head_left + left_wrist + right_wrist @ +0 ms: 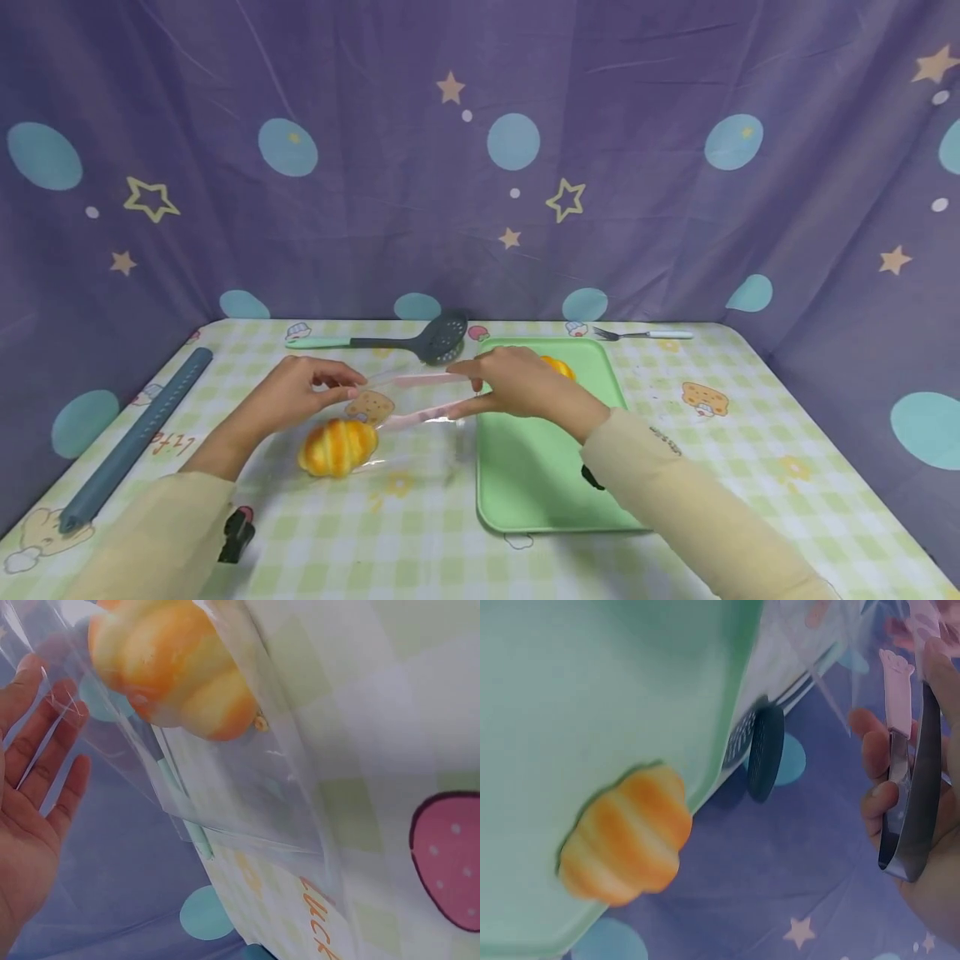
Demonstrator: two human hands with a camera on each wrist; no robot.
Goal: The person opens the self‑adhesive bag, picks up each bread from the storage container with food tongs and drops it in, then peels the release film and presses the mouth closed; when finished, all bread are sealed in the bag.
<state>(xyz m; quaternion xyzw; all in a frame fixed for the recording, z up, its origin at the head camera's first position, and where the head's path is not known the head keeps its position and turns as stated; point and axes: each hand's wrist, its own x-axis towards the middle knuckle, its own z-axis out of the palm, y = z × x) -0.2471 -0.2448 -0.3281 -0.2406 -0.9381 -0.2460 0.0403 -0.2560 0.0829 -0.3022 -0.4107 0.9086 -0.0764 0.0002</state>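
Both forearms reach forward over the table, sleeves covering them to the wrists, the hands meeting just left of the green tray.

The right hand lies over the tray's near-left corner, palm down, its fingers curled round a pair of tongs with pink tips. The right wrist view shows the metal arms of the tongs lying against the fingers, the grip closed round them. The tongs point leftward from the tray, their two arms apart.

The left hand lies further left of the tray, wrist bent, fingertips pinching the edge of a clear plastic bag. In the left wrist view the fingers look fairly straight behind the film, so how tight the pinch is cannot be told.

An orange bread roll sits inside the bag on the table, left of the tray and just under the left hand. A second roll rests on the tray's far part, behind the right hand.

Behind the tray's far-left corner lies a dark slotted spatula.
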